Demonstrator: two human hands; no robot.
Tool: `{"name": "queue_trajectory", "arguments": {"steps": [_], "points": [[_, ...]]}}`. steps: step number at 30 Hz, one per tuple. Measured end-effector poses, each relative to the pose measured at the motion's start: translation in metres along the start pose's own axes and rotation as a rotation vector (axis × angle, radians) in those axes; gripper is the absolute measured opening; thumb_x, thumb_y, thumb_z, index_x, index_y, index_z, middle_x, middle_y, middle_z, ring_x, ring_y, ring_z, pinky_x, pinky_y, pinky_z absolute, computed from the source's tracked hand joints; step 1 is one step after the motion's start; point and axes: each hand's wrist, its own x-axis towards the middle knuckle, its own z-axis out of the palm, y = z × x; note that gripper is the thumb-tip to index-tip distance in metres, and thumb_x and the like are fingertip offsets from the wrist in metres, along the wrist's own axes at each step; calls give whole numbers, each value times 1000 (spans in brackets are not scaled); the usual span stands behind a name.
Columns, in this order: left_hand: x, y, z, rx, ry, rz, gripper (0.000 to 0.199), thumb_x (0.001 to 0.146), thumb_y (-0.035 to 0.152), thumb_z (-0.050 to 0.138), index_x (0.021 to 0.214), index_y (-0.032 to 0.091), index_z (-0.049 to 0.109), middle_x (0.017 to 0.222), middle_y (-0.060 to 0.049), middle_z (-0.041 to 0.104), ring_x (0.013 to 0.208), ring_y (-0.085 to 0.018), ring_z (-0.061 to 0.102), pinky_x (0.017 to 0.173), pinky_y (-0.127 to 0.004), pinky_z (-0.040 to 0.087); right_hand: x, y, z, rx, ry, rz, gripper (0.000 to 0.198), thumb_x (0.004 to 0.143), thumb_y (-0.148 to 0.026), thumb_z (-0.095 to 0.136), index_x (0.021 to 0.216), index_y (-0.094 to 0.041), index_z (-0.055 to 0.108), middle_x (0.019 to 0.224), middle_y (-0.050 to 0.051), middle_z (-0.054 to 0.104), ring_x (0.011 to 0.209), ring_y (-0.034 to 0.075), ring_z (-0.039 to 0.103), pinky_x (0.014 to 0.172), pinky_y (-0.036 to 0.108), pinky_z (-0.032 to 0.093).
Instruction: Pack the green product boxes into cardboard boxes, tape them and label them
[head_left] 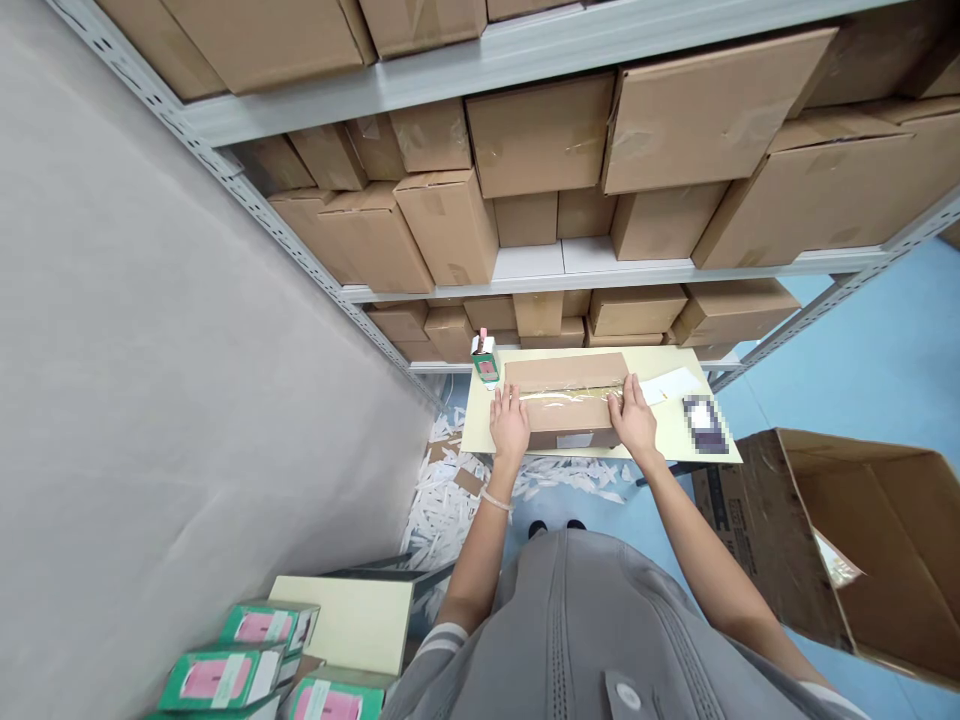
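Note:
A closed cardboard box [566, 373] lies lengthwise on a pale yellow table [480, 430], with shiny clear tape [562, 399] along its top seam. My left hand [511, 430] rests on the box's left end, fingers stretched out and lying flat. At the right end, my right hand [636, 420] touches the top and edge, its fingers extended and the thumb apart. Neither hand grips anything. Just beyond my left hand stands a small green and white carton [486, 358] with something pink sticking out. White paper [670, 386] lies beside my right hand.
A pixelated dark item [706, 425] lies at the table's right. Metal shelving [525, 270] packed with cardboard boxes rises behind. A large open carton [780, 540] stands at right; paper scraps [442, 500] litter the floor at left. Green and pink boxes [225, 680] are stacked lower left.

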Motion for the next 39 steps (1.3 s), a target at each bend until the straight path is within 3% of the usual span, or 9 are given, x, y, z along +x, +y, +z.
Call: {"name": "queue_trajectory", "arguments": {"steps": [8,11,15,17,21,23,30,39], "points": [[0,-4,5,-110,-19,-9,52,102,34,29,152,21,37,159,-6,36,150,-23,24,121,-43,31,-1,3,2,43,14,-14,68,98,-47,27,157,-15,25,158,16,35,135,32,48,100,45,50],[-1,-3,5,-131,-13,-31,52,102,35,30,152,22,37,163,-6,26,150,-23,24,118,-41,36,-1,3,2,46,7,-9,67,98,-47,26,157,-15,26,158,15,35,136,32,47,100,44,50],[-3,-1,5,-158,-24,-116,52,101,37,32,150,22,40,167,-9,5,136,-30,49,103,-41,51,-1,3,3,45,-19,21,69,98,-49,25,156,-13,28,160,18,30,133,34,50,96,45,52],[-3,-1,5,-180,-33,-145,51,101,36,35,149,23,42,166,-11,10,129,-30,56,101,-42,52,-1,5,4,41,-24,39,69,98,-50,26,157,-14,27,159,20,31,129,35,54,95,47,52],[6,-3,5,-245,-9,-139,49,98,29,42,145,19,48,155,-13,41,137,-24,48,113,-37,43,2,10,9,107,-8,24,70,97,-48,30,158,-15,21,151,17,45,129,33,53,101,46,48],[14,-4,4,-261,-1,-124,49,97,29,43,144,16,49,150,-13,47,139,-23,45,116,-37,39,8,12,11,171,15,1,70,97,-47,31,158,-15,21,147,17,50,130,32,52,103,46,46],[49,0,4,-244,-20,-81,49,97,30,41,143,14,50,150,-13,48,142,-23,42,118,-37,36,35,10,12,180,47,4,73,96,-45,33,158,-8,20,144,20,52,127,33,54,104,44,44],[64,3,18,-231,-59,-75,49,99,31,40,144,16,48,154,-11,42,144,-22,39,118,-35,36,45,20,19,133,37,32,71,97,-44,32,157,-7,23,140,20,55,126,32,54,101,42,46]]}}
